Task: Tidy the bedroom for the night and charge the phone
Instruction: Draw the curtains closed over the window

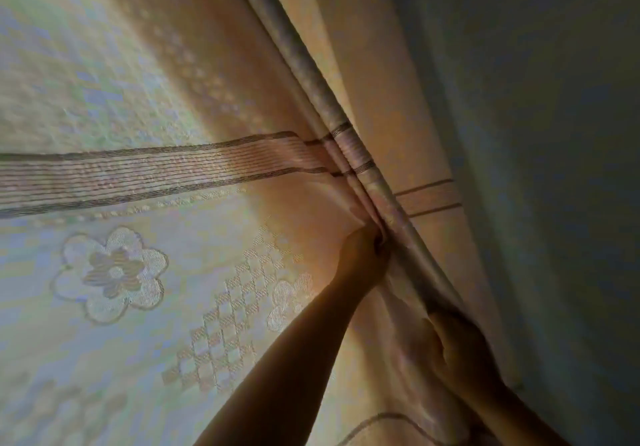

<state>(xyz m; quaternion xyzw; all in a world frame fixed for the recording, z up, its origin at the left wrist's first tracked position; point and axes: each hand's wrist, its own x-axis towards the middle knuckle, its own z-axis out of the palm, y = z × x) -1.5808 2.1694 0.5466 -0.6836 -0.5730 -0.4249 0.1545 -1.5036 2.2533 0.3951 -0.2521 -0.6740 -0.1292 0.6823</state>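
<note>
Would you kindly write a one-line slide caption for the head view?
Left hand and right hand grip the meeting edges of two backlit patterned curtains at the window.

2 curtain panels [145,106] [408,106], 2 hands: left hand [363,255], right hand [460,352].

A pale cream woven curtain panel [145,106], backlit, with flower and checker motifs and a horizontal band of pinkish stripes edged in dark lines, is spread across the left. A second matching cream curtain panel [408,127], darker and folded, hangs on the right. Their edges are gathered into a diagonal fold at the centre, where both panels meet, touching.
</note>
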